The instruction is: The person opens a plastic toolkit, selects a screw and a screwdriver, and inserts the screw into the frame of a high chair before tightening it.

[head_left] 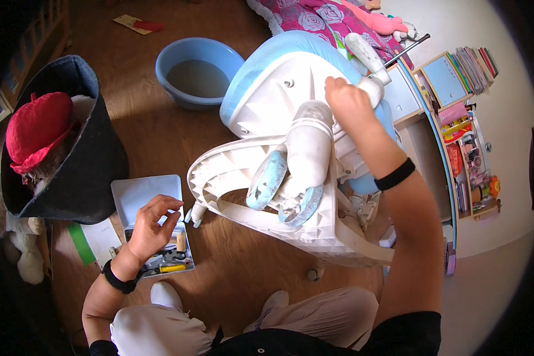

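Note:
An upturned children's swivel chair (pixel 261 228) lies in front of me, its white legs and blue-rimmed casters facing up. Its pale blue padded seat (pixel 264 53) shows its white underside. My right hand (pixel 347 101) is closed against that underside, beside a white armrest joint; whatever its fingers hold is hidden. My left hand (pixel 150 228) hovers over an open toolbox (pixel 145 193) with thumb and fingers slightly apart and nothing visible between them. Inside the box lie a yellow-handled tool (pixel 172 268) and several small metal tools, partly covered by my hand.
A blue basin (pixel 187 98) stands beyond the chair. At left is a dark felt basket (pixel 95 172) with a red hat (pixel 38 127). A desk with shelves (pixel 457 148) borders the right, near a pink floral cloth (pixel 314 18). My feet (pixel 166 295) rest near the toolbox.

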Demonstrator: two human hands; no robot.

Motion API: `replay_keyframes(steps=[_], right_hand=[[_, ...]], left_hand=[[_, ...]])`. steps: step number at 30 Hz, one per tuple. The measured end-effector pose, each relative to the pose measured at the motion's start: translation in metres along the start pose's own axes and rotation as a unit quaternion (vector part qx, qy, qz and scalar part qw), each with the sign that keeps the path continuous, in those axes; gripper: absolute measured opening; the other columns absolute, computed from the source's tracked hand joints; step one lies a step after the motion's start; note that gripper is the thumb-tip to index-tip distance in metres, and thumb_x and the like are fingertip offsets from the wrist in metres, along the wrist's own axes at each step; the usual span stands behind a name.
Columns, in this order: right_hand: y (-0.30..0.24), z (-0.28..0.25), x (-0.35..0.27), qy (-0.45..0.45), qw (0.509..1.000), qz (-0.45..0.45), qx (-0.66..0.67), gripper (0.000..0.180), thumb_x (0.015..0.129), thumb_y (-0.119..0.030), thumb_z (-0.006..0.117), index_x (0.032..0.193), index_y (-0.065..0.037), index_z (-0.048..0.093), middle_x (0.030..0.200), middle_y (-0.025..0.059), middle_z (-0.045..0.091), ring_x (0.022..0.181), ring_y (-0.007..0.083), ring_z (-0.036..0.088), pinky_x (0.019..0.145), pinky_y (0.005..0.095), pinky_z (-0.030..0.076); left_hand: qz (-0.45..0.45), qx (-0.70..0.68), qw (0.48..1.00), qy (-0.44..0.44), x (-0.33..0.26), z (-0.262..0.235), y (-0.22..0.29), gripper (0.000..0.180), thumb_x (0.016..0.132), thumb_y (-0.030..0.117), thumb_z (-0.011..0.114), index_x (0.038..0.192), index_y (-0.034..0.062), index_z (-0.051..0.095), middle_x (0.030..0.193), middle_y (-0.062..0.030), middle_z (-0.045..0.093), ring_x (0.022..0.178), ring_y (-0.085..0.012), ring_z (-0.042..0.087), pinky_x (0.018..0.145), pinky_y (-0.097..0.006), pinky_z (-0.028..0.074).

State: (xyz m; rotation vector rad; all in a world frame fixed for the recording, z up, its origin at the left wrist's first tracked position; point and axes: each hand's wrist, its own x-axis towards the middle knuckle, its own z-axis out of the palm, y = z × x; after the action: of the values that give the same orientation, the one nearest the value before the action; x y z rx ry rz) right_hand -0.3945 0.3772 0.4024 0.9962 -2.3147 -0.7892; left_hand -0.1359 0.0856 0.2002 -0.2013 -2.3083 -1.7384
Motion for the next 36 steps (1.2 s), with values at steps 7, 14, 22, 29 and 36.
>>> replay_keyframes(steps=[7,14,22,29,36], right_hand=[[0.031,-0.019,-0.025,0.027,0.960,0.200,0.194,0.014,0.087,-0.014,0.055,0.089,0.000,0.052,0.077,0.0241,0.063,0.073,0.0419,0.061,0.065,0.0496,0.046],[0.012,0.001,-0.087,0.041,0.960,0.207,0.186,0.013,0.089,-0.014,0.056,0.089,-0.001,0.053,0.071,0.0239,0.060,0.065,0.0431,0.059,0.058,0.0501,0.045],[-0.026,0.016,-0.080,-0.009,0.951,0.247,0.188,0.019,0.089,-0.014,0.056,0.103,-0.004,0.046,0.070,0.0216,0.062,0.066,0.0394,0.062,0.058,0.0473,0.049],[-0.023,0.018,-0.083,0.036,0.974,0.113,0.191,0.022,0.084,-0.008,0.058,0.102,-0.005,0.045,0.081,0.0174,0.062,0.070,0.0338,0.064,0.059,0.0439,0.052],[-0.019,0.019,-0.083,0.001,0.986,0.068,0.153,0.012,0.082,-0.004,0.055,0.092,-0.003,0.048,0.081,0.0162,0.058,0.073,0.0326,0.062,0.060,0.0418,0.052]], left_hand=[[-0.013,0.001,1.000,0.002,-0.001,-0.002,-0.001,0.021,0.075,-0.009,0.061,0.094,-0.0017,0.064,0.089,-0.0136,0.063,0.077,-0.0249,0.064,0.065,-0.030,0.052],[-0.012,-0.008,1.000,-0.006,0.001,-0.002,-0.002,0.021,0.075,-0.009,0.061,0.094,-0.0017,0.064,0.090,-0.0138,0.063,0.077,-0.0255,0.064,0.066,-0.030,0.052],[-0.019,-0.005,1.000,-0.004,-0.001,-0.001,-0.001,0.020,0.075,-0.008,0.061,0.094,-0.0017,0.064,0.091,-0.0140,0.063,0.078,-0.0263,0.064,0.065,-0.031,0.052],[-0.025,0.003,1.000,-0.014,-0.002,-0.002,-0.003,0.019,0.075,-0.008,0.061,0.093,-0.0017,0.064,0.091,-0.0141,0.064,0.079,-0.0263,0.064,0.065,-0.032,0.052],[-0.021,0.000,1.000,-0.008,-0.002,-0.001,-0.003,0.020,0.074,-0.008,0.062,0.093,-0.0019,0.064,0.090,-0.0140,0.064,0.079,-0.0260,0.064,0.065,-0.031,0.052]])
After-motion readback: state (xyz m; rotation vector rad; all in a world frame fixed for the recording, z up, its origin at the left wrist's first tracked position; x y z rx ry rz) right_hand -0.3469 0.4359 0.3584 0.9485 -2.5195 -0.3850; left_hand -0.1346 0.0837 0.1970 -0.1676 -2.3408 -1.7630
